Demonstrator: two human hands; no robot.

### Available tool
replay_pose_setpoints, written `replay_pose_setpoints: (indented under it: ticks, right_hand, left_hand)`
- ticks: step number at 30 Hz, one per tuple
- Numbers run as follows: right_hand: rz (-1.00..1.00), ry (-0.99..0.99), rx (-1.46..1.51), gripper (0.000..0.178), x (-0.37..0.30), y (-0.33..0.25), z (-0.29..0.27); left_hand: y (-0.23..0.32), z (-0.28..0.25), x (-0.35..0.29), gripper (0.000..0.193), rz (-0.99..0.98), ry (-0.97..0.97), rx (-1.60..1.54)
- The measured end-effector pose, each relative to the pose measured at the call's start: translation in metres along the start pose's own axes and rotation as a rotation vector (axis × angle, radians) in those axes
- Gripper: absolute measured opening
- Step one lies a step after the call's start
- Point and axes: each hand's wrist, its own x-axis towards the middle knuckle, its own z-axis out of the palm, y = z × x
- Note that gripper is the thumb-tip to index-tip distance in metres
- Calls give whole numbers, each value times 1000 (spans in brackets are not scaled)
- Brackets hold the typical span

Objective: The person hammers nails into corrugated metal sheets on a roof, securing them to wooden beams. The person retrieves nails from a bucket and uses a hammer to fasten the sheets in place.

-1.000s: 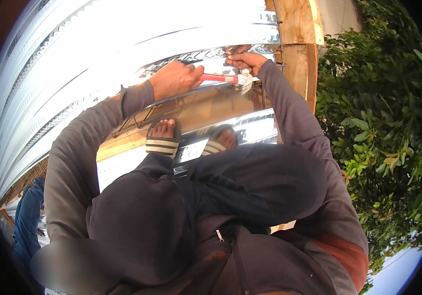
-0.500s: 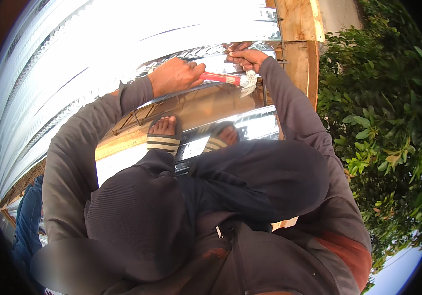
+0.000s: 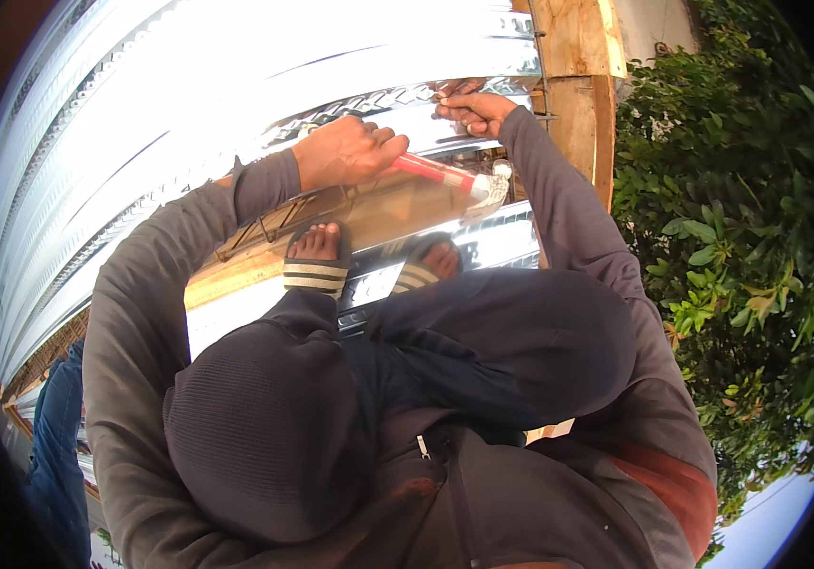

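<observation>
My left hand (image 3: 350,152) is closed around the red handle of a claw hammer (image 3: 447,174). The hammer's pale, worn head points right, hanging over the gap below my right hand. Closed in a pinch, my right hand (image 3: 484,114) is at the edge of a shiny corrugated metal sheet (image 3: 369,102). Whatever its fingertips hold is too small to make out. The fingers are mirrored in the bright metal just above them.
Wooden boards (image 3: 573,123) border the sheet on the right, beside leafy bushes (image 3: 710,237). Below the hammer is an opening with wooden framing (image 3: 236,277). My sandalled feet (image 3: 320,254) are close by. Another person's blue-trousered leg (image 3: 58,455) shows at the lower left.
The hammer has swung lower and slightly right, its head now farther from my right hand. My left hand has shifted a little right with it. My right hand stays nearly still.
</observation>
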Motion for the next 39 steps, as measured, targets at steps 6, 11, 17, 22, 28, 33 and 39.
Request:
replay_pose_setpoints:
  ticks: [6, 11, 17, 22, 28, 33, 39]
  right_hand:
    - [-27, -12, 13, 22, 3, -6, -4]
    - [30, 51, 159, 18, -1, -5, 15]
    - [9, 22, -5, 22, -8, 1, 3]
    - [17, -7, 38, 24, 6, -2, 8]
    - [16, -116, -101, 24, -3, -5, -9]
    - [46, -87, -115, 26, -7, -10, -3]
    - [2, 34, 2, 26, -24, -13, 21]
  left_hand:
    - [13, -2, 1, 30, -293, -294, -19]
    - [-8, 19, -12, 27, -246, -99, 11]
    - [6, 5, -5, 28, -85, -8, -44]
    - [-37, 62, -42, 29, -351, -118, 29]
    - [-11, 21, -15, 28, -211, -35, 3]
    - [-23, 41, -27, 28, -354, -70, -14]
    - [-23, 35, -20, 29, -264, -23, -29]
